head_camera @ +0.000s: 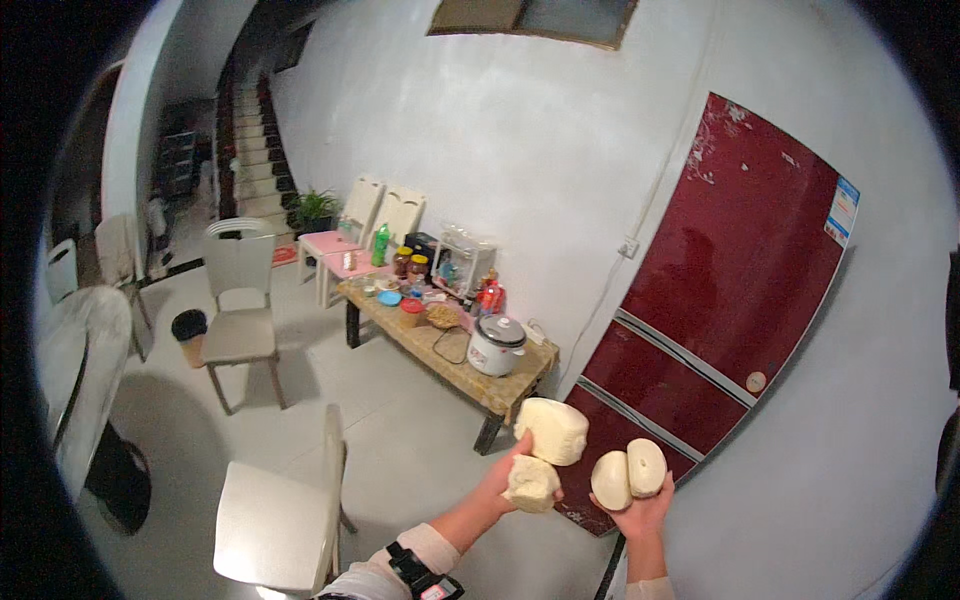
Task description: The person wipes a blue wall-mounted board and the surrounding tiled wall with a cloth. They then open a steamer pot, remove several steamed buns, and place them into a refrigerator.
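My left hand [504,480] holds a large pale steamed bun [553,433] and a smaller steamed bun [533,484] with a rough, torn-looking face. The thumb presses against the large one, and the other fingers are mostly hidden beneath. Two smooth, rounded buns rest side by side in my right hand [643,521], a left one [611,480] and a right one [647,467] with a small dimple. Both hands are raised in front of the lower part of a dark red refrigerator [735,247], whose doors are closed.
A low table [457,375] by the wall bears a white rice cooker [496,345], jars, bottles and bowls. Chairs stand on the left, one near [274,517] and one farther off [240,334] beside a waste bin [190,337]. Stairs [253,157] rise at the back.
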Tool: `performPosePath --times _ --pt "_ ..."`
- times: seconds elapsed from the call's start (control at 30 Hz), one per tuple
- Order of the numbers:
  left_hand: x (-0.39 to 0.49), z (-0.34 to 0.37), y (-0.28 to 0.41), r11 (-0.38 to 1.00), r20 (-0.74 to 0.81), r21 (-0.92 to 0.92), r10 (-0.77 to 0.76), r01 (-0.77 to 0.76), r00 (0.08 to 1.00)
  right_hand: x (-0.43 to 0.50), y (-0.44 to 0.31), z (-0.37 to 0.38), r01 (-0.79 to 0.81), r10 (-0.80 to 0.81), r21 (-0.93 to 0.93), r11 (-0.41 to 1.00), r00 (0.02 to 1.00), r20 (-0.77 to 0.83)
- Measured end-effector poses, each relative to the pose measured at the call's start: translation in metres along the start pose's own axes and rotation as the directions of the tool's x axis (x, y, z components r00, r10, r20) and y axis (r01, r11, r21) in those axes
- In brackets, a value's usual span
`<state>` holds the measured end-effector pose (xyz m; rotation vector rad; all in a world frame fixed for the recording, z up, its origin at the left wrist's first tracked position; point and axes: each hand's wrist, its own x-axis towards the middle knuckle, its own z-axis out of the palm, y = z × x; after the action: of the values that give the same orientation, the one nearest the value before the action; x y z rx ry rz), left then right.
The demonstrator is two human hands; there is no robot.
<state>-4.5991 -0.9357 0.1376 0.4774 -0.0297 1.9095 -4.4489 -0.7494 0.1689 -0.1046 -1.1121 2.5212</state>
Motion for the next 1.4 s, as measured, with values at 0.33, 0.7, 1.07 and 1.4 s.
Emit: performPosePath --times 0.33,0.7,1.07,1.4 --pt "0.081 -0.081 0.11 0.987 -0.228 0.024 0.159 -0.158 0.961 0.213 -0.015 -0.049 0.013 -0.017 0.043 0.999 0.997 0.08" --pt "0.281 -0.153 0.21 0.989 -0.23 0.081 0.141 -0.125 0.963 0.444 -0.076 -0.137 0.14 -0.148 0.13 0.982 0.987 0.058" --pt "0.478 -0.186 0.235 0.988 -0.031 0.142 -0.057 0.061 0.998 0.461 -0.106 -0.199 0.367 -0.369 -0.049 0.929 0.928 -0.043" --pt "0.577 -0.219 0.244 0.952 0.298 -0.181 -0.186 0.247 0.936 0.484 -0.094 -0.176 0.54 -0.533 0.084 0.837 0.841 -0.098"
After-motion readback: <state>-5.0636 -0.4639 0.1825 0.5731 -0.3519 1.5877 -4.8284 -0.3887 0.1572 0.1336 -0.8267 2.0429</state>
